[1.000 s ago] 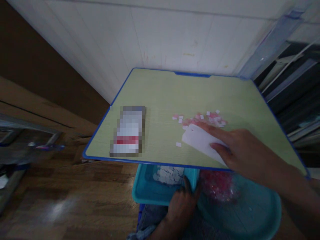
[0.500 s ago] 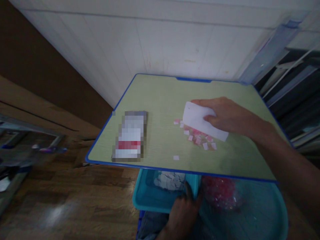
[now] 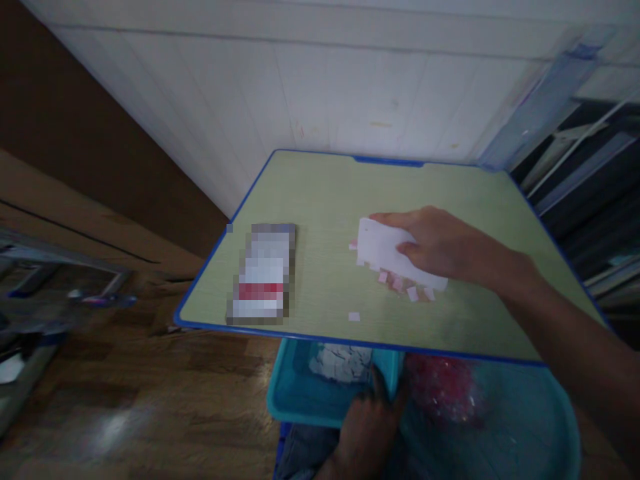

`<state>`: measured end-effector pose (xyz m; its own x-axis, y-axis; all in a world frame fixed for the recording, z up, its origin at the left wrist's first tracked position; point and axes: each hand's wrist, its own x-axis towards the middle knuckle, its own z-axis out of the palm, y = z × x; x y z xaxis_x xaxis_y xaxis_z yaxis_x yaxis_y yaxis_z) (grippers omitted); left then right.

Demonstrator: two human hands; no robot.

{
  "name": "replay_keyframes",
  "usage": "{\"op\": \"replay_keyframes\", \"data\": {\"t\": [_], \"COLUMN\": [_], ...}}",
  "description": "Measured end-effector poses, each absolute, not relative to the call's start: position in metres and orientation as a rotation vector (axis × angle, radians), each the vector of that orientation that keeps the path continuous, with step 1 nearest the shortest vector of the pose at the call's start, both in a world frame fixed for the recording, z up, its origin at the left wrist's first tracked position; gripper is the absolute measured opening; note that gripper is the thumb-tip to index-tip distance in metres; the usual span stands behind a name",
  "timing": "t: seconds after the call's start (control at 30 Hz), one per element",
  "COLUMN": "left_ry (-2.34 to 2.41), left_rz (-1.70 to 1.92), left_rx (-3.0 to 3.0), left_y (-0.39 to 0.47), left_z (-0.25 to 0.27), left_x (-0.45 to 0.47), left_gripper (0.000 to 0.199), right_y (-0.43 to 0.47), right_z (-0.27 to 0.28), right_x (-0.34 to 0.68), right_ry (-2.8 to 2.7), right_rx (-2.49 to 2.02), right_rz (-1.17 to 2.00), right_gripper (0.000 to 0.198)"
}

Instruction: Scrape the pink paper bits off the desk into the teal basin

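My right hand (image 3: 440, 243) grips a flat white scraper card (image 3: 387, 250), closed round its upper edge. The card leans over a small heap of pink and white square pieces (image 3: 397, 283) on a pale green folding table (image 3: 320, 200), partly covering them. One white square piece (image 3: 354, 317) lies apart, near the table's front edge. Below the tabletop, my left hand (image 3: 367, 423) is closed on the right wall of a teal tray (image 3: 305, 413), fingers on either side of it. White pieces in a clear bag (image 3: 340, 363) lie in this tray, partly hidden by the table.
A phone-like slab (image 3: 263, 273), blurred out, lies on the table's left. To the right below stands a larger teal basin (image 3: 560, 427) with a bag of red pieces (image 3: 445, 387). A white wall (image 3: 330, 87) rises behind the table; cardboard (image 3: 100, 200) stands at left.
My right hand has moved the card left and toward me, over more of the pink and white pieces. My left hand stays at the tray wall.
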<state>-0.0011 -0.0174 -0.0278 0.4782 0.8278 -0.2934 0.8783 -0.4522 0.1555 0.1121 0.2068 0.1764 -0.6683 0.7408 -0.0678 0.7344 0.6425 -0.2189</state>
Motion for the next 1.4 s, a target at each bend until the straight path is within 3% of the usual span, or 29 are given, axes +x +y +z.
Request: {"op": "replay_keyframes", "data": {"t": [1.07, 1.3, 1.4], "left_ry": [1.420, 1.399, 1.379], "left_rz": [-0.247, -0.294, -0.303], "left_rx": [2.428, 2.428, 2.426], "left_y": [-0.015, -0.013, -0.012], "left_z": [-0.019, -0.016, -0.014], "left_x": [-0.001, -0.001, -0.002], "left_gripper": [0.054, 0.055, 0.055], "right_y": [0.137, 0.135, 0.131], "right_z": [0.169, 0.174, 0.173], "right_x": [0.128, 0.138, 0.136], "right_ry": [-2.778, -2.782, -2.755], "right_rx": [-1.109, -1.211, -1.225], "right_rz": [0.336, 0.028, 0.066], "right_gripper": [0.061, 0.071, 0.069]}}
